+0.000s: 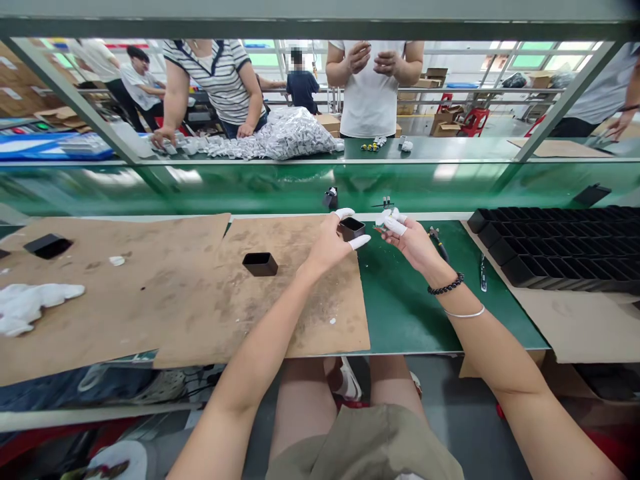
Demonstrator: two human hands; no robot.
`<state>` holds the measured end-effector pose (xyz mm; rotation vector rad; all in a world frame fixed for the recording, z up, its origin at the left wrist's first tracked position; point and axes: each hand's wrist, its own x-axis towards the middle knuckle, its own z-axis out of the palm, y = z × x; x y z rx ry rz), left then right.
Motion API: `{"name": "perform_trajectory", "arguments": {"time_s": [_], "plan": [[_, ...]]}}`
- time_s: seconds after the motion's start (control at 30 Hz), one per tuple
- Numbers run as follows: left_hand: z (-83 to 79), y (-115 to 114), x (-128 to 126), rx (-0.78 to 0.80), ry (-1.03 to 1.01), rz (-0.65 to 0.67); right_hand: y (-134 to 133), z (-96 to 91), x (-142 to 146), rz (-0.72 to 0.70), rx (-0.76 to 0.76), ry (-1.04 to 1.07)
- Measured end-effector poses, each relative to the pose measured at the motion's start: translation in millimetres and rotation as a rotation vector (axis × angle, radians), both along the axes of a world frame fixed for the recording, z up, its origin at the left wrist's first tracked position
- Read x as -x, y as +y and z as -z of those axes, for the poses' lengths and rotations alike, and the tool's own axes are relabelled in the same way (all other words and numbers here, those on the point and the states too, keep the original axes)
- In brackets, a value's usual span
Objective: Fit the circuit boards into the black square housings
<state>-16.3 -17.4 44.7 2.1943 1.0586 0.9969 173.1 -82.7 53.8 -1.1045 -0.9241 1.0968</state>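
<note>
My left hand (334, 243) is raised over the brown cardboard sheet (280, 293) and pinches a small black open box (352, 228) between white-capped fingertips. Just to its right, my right hand (407, 237) is closed with white finger cots on a small part I cannot make out. A second black box (260, 264) lies on the cardboard to the left of my left hand. A black pen-like tool (439, 245) rests on the green mat (415, 307) right behind my right wrist.
Rows of black boxes (555, 247) fill the right of the bench. Another black box (47, 245) and white cloth (30, 305) lie far left. Across the green conveyor (300, 187), people stand by a heap of white parts (285, 133).
</note>
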Motion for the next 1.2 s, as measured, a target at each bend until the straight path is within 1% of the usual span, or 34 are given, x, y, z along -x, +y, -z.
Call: {"name": "perform_trajectory", "arguments": {"time_s": [0.1,0.17,0.3,0.4,0.47,0.53,0.6,0.67,0.73,0.83,0.87,0.93,1.0,1.03,1.1,1.2], "plan": [[2.9,7.0,4.9,-0.074,0.327,-0.186,3.0,6.1,-3.1,-0.019,0.064,-0.001],[3.7,11.3,7.4,-0.039,0.484,-0.275,2.7,9.6,-0.9,-0.043,0.060,-0.034],[-0.5,12.6,7.8,0.068,0.607,-0.355,0.3,13.2,7.4,-0.107,0.038,-0.152],[-5.4,6.3,5.5,0.110,0.643,-0.353,-0.1,13.6,10.0,-0.150,0.115,-0.182],[-7.7,3.0,5.4,0.150,0.623,-0.310,0.5,13.8,8.8,-0.177,0.197,-0.149],[-9.2,4.0,8.6,0.255,0.564,-0.218,1.4,14.3,6.1,-0.237,0.238,-0.055],[-10.4,10.2,16.0,0.395,0.512,-0.085,2.3,15.3,3.2,-0.290,0.231,0.068],[-11.0,19.7,26.7,0.495,0.494,0.045,3.2,16.5,1.2,-0.286,0.208,0.147],[-10.2,29.0,37.7,0.510,0.472,0.112,3.8,17.0,0.3,-0.242,0.177,0.152],[-4.9,37.6,47.1,0.434,0.369,0.102,3.6,15.9,0.8,-0.192,0.121,0.082],[-1.9,39.0,47.3,0.419,0.334,0.123,3.2,15.1,1.4,-0.185,0.104,0.066],[5.5,40.4,43.2,0.458,0.281,0.240,2.3,13.5,3.0,-0.183,0.077,0.052],[13.4,40.5,35.2,0.557,0.218,0.390,1.9,12.6,4.9,-0.185,0.053,0.055],[16.9,40.0,30.6,0.599,0.179,0.441,1.9,12.5,5.8,-0.180,0.038,0.058],[21.2,37.0,21.7,0.626,0.106,0.463,2.2,12.8,7.2,-0.146,0.005,0.054],[19.4,27.9,12.3,0.559,0.048,0.388,2.1,12.1,8.3,-0.065,-0.057,0.011]]}}
